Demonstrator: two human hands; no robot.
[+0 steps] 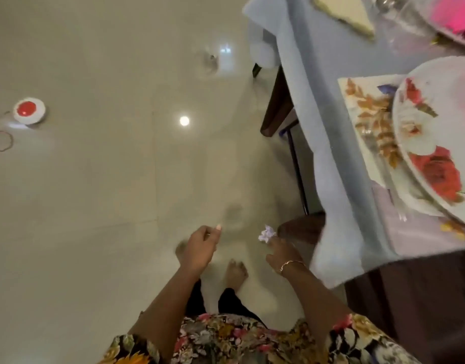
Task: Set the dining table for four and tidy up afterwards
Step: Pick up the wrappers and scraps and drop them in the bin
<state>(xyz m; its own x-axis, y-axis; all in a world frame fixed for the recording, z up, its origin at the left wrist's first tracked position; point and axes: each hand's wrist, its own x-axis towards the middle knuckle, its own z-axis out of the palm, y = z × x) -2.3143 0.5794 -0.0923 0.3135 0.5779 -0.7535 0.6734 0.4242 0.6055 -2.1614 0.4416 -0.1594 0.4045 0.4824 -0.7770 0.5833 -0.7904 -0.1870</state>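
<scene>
Your right hand pinches a crumpled paper scrap beside the surface, your left hand loosely curled and empty; it looks feather-light and soft, so fingertips suffice.

A home dining room; right of the grip, a surface under pale blue cloth carries a floral plate on a leaf-print mat; glossy cream floor tiles stretch leftward.

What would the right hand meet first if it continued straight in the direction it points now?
Probably the dark chair seat just beyond the crumpled paper that the right hand holds; depth is unclear, so it may pass above it.
</scene>
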